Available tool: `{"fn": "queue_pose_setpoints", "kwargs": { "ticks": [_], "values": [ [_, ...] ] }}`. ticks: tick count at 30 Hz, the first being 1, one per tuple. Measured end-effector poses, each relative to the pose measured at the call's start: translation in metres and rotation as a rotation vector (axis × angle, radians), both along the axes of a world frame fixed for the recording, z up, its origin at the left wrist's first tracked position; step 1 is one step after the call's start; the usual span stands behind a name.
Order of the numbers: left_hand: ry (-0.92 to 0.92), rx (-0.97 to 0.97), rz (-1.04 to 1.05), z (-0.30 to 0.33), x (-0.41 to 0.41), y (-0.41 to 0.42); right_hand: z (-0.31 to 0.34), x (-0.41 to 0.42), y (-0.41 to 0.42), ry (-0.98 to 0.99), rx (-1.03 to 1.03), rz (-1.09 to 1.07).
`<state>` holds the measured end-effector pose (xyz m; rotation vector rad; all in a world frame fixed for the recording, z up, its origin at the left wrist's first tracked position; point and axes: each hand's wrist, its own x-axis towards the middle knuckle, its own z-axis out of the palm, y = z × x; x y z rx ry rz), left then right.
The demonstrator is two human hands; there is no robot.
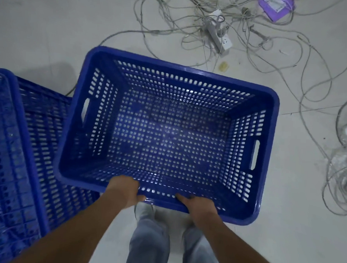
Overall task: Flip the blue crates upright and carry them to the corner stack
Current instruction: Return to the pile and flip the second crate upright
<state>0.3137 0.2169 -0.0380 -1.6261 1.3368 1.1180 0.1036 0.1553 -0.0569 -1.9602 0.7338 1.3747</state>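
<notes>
Hands [125,191] [196,207] gripping upright blue crate [250,107] rim — second crate [17,143] beside

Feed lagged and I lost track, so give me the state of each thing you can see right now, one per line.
Held blue crate: upright, open side up, empty, gripped at its near rim.
Second blue crate: upside down on the floor at left.
Left hand: grips the near rim.
Right hand: grips the near rim.
Power strip: lying on the floor, plugs inserted.
Cables: loose and tangled across the floor.
</notes>
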Motion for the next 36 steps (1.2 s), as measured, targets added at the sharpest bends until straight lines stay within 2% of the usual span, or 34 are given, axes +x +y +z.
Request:
{"fn": "queue_pose_setpoints", "kwargs": {
  "ticks": [5, 11, 13, 16, 19, 22, 26, 28, 31, 33, 36],
  "values": [
    [0.075, 0.086, 0.001, 0.0, -0.024, 0.012, 0.005, -0.011, -0.016, 0.035, 0.048, 0.172],
    [0.191, 0.108, 0.218, 0.006, -0.032, 0.023, -0.004, -0.027, -0.02, 0.057, 0.074, 0.214],
    [0.184, 0.085, 0.335, 0.009, -0.024, 0.024, -0.004, -0.028, -0.026, 0.045, 0.104, 0.122],
    [0.062, -0.091, 0.558, 0.011, 0.003, 0.027, 0.0, -0.029, -0.049, -0.025, 0.058, -0.177],
    [-0.103, -0.304, 0.772, 0.016, 0.041, 0.026, 0.013, -0.037, -0.086, -0.174, -0.269, -0.302],
    [-0.296, -0.423, 0.896, 0.023, 0.078, 0.025, 0.028, -0.048, -0.12, -0.272, -0.537, -0.447],
    [-0.46, -0.412, 1.106, 0.025, 0.117, 0.032, 0.04, -0.052, -0.158, -0.298, -0.759, -0.761],
    [-0.466, -0.326, 1.204, 0.019, 0.131, 0.037, 0.037, -0.053, -0.17, -0.255, -0.779, -0.863],
    [-0.432, -0.208, 1.351, 0.012, 0.136, 0.041, 0.026, -0.052, -0.174, -0.173, -0.641, -1.018],
    [-0.399, -0.218, 1.441, 0.006, 0.134, 0.042, 0.021, -0.049, -0.172, -0.157, -0.59, -1.102],
    [-0.371, -0.27, 1.591, -0.002, 0.137, 0.04, 0.015, -0.045, -0.17, -0.169, -0.618, -1.191]
  ]
}}
